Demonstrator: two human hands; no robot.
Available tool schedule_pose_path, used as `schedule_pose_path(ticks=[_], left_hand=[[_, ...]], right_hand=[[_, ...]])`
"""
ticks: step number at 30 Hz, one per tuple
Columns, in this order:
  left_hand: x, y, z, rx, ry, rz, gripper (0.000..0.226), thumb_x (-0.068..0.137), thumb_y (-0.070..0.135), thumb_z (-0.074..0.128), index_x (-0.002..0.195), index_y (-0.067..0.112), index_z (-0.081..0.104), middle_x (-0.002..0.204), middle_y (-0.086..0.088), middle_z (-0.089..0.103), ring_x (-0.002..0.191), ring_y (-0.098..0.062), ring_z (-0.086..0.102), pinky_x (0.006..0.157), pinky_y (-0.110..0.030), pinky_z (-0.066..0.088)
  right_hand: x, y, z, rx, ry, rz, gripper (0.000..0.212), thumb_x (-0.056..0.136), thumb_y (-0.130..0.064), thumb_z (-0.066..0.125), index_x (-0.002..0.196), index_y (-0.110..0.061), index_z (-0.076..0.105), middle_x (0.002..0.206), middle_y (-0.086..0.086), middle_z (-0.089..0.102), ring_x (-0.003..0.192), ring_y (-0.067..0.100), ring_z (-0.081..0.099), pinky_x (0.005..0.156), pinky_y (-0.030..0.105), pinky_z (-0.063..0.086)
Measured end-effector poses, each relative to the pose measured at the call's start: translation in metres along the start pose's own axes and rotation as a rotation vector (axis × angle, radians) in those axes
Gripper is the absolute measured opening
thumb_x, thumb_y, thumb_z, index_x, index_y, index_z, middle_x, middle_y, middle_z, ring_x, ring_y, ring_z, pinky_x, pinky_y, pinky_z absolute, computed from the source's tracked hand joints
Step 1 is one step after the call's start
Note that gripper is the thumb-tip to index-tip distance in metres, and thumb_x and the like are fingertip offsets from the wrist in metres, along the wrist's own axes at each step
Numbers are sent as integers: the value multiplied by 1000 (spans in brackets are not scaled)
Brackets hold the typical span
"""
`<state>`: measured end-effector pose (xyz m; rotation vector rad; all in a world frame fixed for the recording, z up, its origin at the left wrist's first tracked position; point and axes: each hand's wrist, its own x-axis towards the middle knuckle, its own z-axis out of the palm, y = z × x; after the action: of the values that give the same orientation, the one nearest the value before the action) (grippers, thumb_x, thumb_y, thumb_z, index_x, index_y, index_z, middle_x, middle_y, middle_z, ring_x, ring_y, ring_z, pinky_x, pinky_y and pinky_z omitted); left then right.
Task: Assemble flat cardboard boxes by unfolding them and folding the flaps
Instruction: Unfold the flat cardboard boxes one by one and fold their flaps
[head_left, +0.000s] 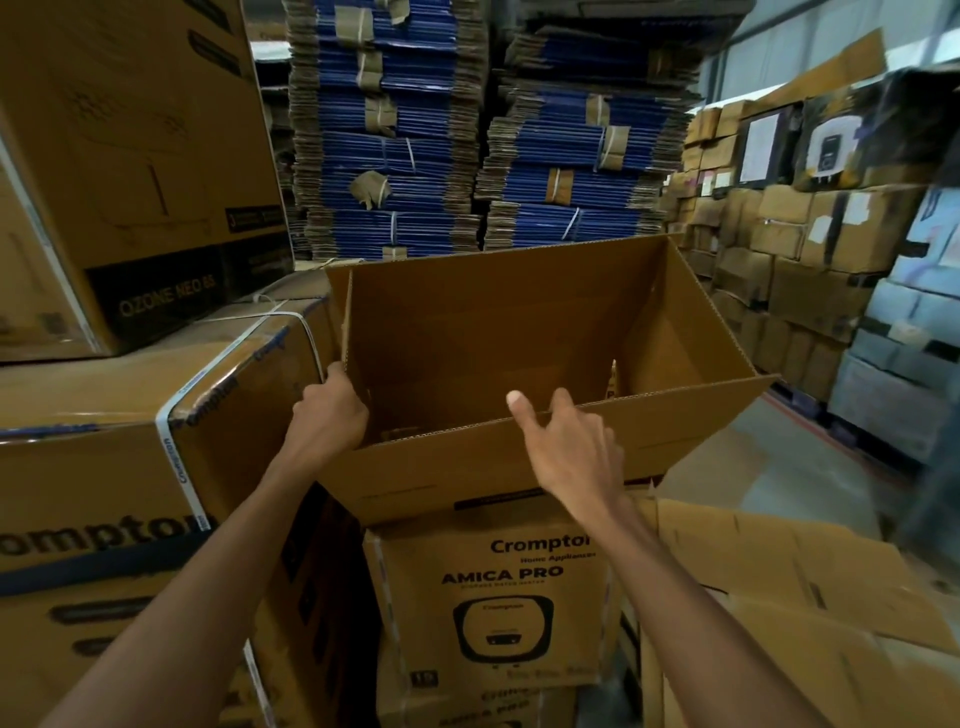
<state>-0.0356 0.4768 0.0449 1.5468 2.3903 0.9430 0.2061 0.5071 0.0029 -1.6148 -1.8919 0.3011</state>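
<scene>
1 brown box (493, 322) opened square, top open, sitting on a printed carton (493, 597). My left hand (330, 410) grips its near-left corner; my right hand (571, 447) hooks over the near rim.

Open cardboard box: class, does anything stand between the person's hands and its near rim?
Nothing visible does. The left hand grips the open cardboard box at its near left corner, and the right hand holds the near rim.
</scene>
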Motion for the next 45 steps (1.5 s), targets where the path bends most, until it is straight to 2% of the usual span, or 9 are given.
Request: schedule_pose_path(ticks=[7, 12, 15, 19, 22, 28, 33, 38, 45], left_hand=[[-24, 32, -18, 55, -88, 152, 31, 108, 18, 37, 138, 13, 43, 92, -6, 63, 67, -18, 59, 58, -36, 55], [-48, 68, -22, 115, -230, 298, 37, 108, 20, 42, 144, 21, 45, 94, 4, 60, 75, -10, 63, 57, -23, 52], [-50, 89, -18, 105, -284, 375, 33, 105, 18, 45, 136, 21, 54, 105, -2, 66, 88, -17, 68, 72, -38, 62], [-38, 103, -22, -86, -400, 294, 19, 105, 24, 48, 116, 19, 63, 102, -6, 70, 87, -24, 72, 69, -42, 64], [-36, 109, -27, -282, -539, 188, 26, 107, 38, 44, 117, 25, 64, 111, -6, 69, 95, -23, 69, 70, -38, 61], [-50, 72, -2, -295, -815, 370, 99, 84, 72, 59, 161, 40, 6, 166, 5, 23, 148, -24, 33, 110, -44, 37], [-51, 29, 59, 79, -421, 461, 101, 100, 40, 60, 153, 49, -25, 152, -13, 43, 126, -28, 53, 110, -45, 46], [-37, 31, 70, -119, -201, 495, 84, 100, 16, 53, 160, 43, 1, 113, -6, 62, 87, -21, 67, 75, -41, 63], [-4, 62, 28, -408, 59, 459, 41, 98, 8, 59, 139, 13, 53, 93, 18, 62, 77, 6, 65, 69, -12, 55]], right_hand=[[49, 4, -35, 78, 76, 7, 44, 108, -34, 38, 131, -2, 56, 72, -1, 56, 49, 8, 49, 35, 17, 34], [87, -26, -46, 129, 101, -31, 43, 107, -34, 39, 137, -4, 49, 113, 13, 65, 78, 20, 59, 67, 35, 48], [97, -48, -42, 182, 75, -48, 41, 109, -34, 38, 141, -8, 43, 120, 13, 59, 84, 22, 60, 67, 34, 45], [109, -56, -34, 409, -17, 44, 68, 99, -69, 32, 146, -19, 36, 136, 15, 54, 111, 34, 58, 83, 44, 50], [117, -55, -30, 587, -99, 93, 66, 94, -64, 48, 145, -24, 36, 133, 10, 53, 109, 32, 57, 62, 34, 45], [138, -47, -30, 582, -104, 121, 54, 102, -39, 40, 151, -19, 31, 133, 13, 57, 97, 28, 65, 62, 36, 49], [138, -46, -29, 632, -125, 76, 66, 108, -34, 36, 161, -33, -4, 126, 7, 56, 105, 37, 64, 83, 49, 56], [139, -46, -18, 783, -161, 50, 69, 95, -55, 47, 152, -20, 30, 146, 11, 45, 127, 34, 53, 104, 55, 48], [54, -52, 1, 987, -412, -9, 50, 106, -49, 43, 122, -7, 64, 113, 14, 72, 77, 28, 73, 67, 39, 62]])
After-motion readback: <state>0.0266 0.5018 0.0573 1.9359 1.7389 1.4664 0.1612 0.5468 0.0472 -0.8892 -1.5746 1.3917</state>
